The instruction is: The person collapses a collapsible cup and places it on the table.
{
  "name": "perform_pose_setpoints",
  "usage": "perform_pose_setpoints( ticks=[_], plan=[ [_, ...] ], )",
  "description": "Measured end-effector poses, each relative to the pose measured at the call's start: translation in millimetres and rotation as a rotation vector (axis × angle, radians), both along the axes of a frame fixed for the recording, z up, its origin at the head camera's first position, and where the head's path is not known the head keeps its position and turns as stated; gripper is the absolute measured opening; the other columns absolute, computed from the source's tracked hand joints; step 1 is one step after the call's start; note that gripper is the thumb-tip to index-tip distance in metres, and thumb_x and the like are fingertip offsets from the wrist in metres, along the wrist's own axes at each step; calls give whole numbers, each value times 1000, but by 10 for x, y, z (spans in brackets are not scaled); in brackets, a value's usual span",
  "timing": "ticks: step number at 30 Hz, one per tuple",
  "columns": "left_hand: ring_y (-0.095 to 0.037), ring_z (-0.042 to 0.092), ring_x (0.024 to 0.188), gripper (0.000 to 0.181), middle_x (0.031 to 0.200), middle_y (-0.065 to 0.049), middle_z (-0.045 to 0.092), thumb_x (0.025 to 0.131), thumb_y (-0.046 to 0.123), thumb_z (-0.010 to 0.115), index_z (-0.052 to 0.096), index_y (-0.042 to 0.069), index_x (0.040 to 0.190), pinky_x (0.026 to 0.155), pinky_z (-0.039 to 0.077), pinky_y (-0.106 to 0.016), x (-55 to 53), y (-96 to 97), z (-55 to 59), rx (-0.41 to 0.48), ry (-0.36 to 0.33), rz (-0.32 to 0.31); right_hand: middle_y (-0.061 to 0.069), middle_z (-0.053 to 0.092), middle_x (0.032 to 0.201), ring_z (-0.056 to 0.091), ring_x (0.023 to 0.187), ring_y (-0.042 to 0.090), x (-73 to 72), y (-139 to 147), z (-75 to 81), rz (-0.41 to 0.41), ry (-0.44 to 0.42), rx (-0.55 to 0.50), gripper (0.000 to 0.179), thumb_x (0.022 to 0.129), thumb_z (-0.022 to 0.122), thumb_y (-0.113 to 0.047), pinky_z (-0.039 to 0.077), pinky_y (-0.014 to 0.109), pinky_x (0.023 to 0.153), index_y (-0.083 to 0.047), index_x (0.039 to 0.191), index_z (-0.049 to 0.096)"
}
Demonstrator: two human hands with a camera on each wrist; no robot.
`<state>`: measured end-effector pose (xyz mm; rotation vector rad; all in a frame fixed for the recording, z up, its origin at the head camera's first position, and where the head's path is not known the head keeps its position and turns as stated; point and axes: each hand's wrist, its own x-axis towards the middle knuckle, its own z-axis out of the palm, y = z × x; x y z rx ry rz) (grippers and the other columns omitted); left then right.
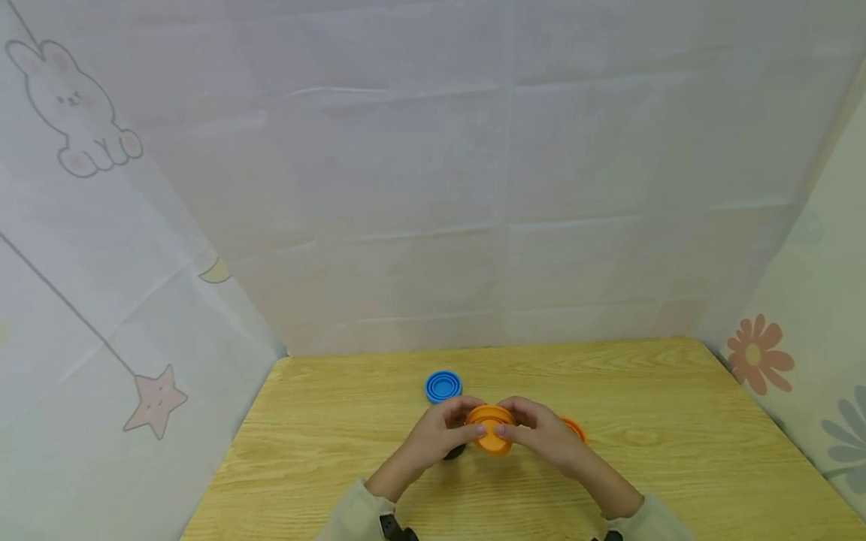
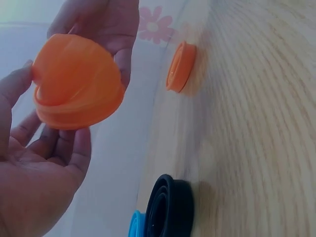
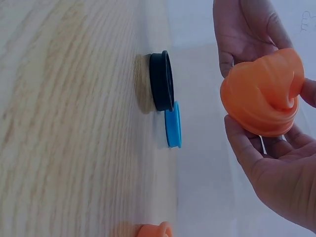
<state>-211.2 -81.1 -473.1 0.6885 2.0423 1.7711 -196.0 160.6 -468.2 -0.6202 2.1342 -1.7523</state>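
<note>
Above the table, my left hand point(image 1: 436, 434) and right hand point(image 1: 546, 436) together hold an orange collapsible silicone cup point(image 1: 492, 432). Both thumbs press on its near face while the other fingers curl round its rim. In the left wrist view the cup's soft wall point(image 2: 79, 69) is partly folded in, and the right wrist view shows a crease point(image 3: 284, 94) in it. A blue collapsed cup point(image 1: 443, 386) lies on the table beyond my hands. Mostly hidden under my left hand is a black collapsed cup point(image 2: 170, 207). Behind my right hand shows part of another orange piece point(image 1: 573, 429), low and round.
The wooden table point(image 1: 325, 421) reaches back to a pale hanging cloth point(image 1: 419, 225). Printed cloth point(image 1: 88, 300) also hangs along the left side, and more with flowers point(image 1: 759, 355) on the right. The black and blue cups stand close together.
</note>
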Motion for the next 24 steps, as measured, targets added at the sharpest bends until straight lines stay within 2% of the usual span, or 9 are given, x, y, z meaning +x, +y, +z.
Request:
perform_pose_setpoints(
  ticks=[5, 14, 24],
  plan=[
    [-21, 65, 104, 44, 120, -6, 67, 98, 30, 69, 59, 8, 136, 87, 57, -32, -2, -16, 0, -11, -4, -19, 15, 64, 123, 63, 107, 25, -6, 27, -39, -32, -42, -47, 35, 102, 64, -23, 57, 31, 86, -1, 129, 59],
    [-24, 64, 103, 44, 116, -5, 67, 96, 25, 72, 58, 10, 135, 86, 56, -28, 17, -7, -1, -25, -20, 24, 17, 64, 120, 59, 109, 29, -17, 0, -61, -43, 3, -24, 37, 100, 66, -23, 57, 33, 84, -2, 130, 59],
    [-25, 63, 104, 43, 120, -6, 67, 97, 22, 71, 58, 9, 135, 86, 55, -27, 17, 7, 6, -10, -12, 37, 16, 65, 118, 59, 106, 29, -33, -14, -69, -66, -12, -17, 39, 99, 68, -24, 57, 37, 83, -3, 130, 59]
  ],
)
